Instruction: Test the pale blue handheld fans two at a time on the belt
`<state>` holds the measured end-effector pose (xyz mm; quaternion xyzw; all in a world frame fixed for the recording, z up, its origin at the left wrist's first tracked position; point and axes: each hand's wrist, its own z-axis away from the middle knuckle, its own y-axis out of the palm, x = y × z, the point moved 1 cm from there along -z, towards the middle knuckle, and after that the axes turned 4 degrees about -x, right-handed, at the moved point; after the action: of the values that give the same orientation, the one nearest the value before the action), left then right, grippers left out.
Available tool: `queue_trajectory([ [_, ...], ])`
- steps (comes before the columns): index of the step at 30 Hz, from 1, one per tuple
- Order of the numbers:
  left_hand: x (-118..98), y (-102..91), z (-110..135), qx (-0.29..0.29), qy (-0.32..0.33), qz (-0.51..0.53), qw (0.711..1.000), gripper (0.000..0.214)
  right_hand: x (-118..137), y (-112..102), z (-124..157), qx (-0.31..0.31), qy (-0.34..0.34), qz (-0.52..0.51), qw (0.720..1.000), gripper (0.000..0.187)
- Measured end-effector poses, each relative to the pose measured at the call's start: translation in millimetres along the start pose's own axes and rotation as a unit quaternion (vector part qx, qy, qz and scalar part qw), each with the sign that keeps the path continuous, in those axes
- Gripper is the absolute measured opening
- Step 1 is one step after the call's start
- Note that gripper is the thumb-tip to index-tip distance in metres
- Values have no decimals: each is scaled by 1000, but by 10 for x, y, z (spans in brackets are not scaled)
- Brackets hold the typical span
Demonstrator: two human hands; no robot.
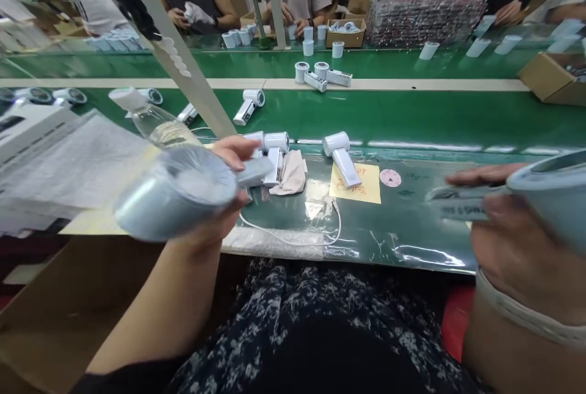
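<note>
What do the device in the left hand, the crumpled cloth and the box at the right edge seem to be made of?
Device in the left hand: probably plastic, pale and smooth, with a soft sheen; it's blurred.
Cloth: likely fabric, matte, given its soft folds.
Box: apparently cardboard, plain brown and dull.
</note>
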<state>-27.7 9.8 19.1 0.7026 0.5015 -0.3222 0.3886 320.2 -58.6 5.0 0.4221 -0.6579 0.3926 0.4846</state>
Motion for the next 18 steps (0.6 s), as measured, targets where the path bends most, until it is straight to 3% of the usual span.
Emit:
queue_trajectory([
  [3,34,78,35,43,-130,41,990,47,-64,276,69,2,35,-8,999,80],
  [5,58,185,72,87,-163,43,982,56,-66,433,190,8,58,-7,998,85],
  [8,172,462,187,94,-117,8,989,68,-33,747,375,27,41,-17,999,94],
  [12,417,881,398,4,13,-86,996,94,-40,1108,525,213,11,-79,974,119],
  [13,476,947,425,1,32,-109,994,91,-53,1117,521,238,15,-72,968,125],
  [15,576,988,404,46,50,-178,982,82,-85,983,423,223,23,-7,975,126],
  [17,646,875,278,119,47,-305,944,71,-131,631,179,150,21,126,980,118],
  [18,672,760,185,142,35,-382,912,63,-163,385,8,109,18,215,970,115],
])
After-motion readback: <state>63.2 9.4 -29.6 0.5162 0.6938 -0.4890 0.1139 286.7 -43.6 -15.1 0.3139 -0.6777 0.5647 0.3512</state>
